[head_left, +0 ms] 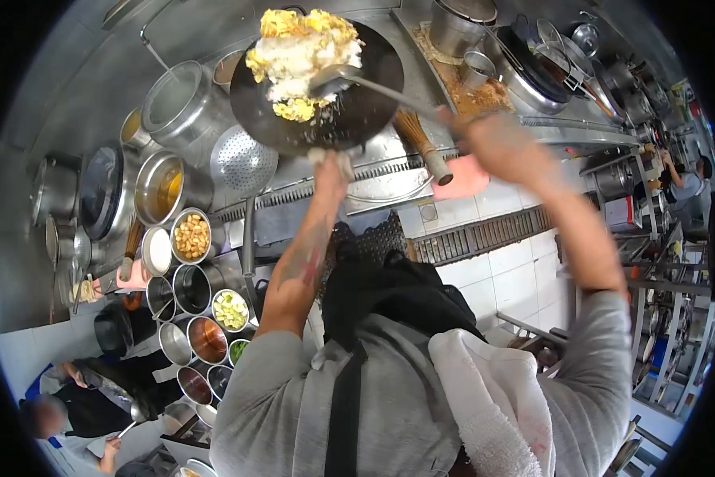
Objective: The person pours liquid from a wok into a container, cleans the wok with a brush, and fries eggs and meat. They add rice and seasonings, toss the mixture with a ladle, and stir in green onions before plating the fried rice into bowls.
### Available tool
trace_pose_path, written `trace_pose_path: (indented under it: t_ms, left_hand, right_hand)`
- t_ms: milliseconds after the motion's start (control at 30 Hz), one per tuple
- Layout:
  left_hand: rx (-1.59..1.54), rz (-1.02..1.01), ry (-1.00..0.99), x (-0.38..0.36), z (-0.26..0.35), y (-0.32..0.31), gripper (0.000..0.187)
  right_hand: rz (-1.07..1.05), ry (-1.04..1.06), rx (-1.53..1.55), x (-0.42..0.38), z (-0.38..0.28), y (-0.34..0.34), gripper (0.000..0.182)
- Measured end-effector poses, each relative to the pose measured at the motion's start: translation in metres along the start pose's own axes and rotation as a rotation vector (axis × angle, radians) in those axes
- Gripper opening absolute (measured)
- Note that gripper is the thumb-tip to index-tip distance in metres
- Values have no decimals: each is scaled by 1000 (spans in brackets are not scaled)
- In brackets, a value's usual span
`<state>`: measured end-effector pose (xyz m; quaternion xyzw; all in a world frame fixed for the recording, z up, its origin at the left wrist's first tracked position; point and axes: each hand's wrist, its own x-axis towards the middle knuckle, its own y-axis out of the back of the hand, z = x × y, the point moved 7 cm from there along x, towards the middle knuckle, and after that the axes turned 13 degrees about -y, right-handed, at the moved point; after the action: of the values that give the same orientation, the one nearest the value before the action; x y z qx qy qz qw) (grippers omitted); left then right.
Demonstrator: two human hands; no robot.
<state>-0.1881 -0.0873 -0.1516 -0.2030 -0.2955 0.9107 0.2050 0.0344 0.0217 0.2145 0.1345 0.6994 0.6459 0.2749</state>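
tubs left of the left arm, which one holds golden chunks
The tub just right of the white stuff; only it shows golden chunks, not, say, pale green pieces.

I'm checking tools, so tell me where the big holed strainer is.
The strainer is left of centre in the head view, just below and left of the wok, with the pot of yellow liquid next to it on the left.

Wht tile flr w/ metal drain grate; grey metal wall L, metal shelving R.
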Motion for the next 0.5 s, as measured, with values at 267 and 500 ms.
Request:
trace_pose_path:
  t_ms: [267,500]
  left_hand:
    - [-70,80,254,-26,128,-97,12]
    - [-5,9,121,-25,-5,-19,12]
  right_hand:
    - [-96,188,-130,-22,-3,87,50]
    - [211,16,248,56,-28,-48,44]
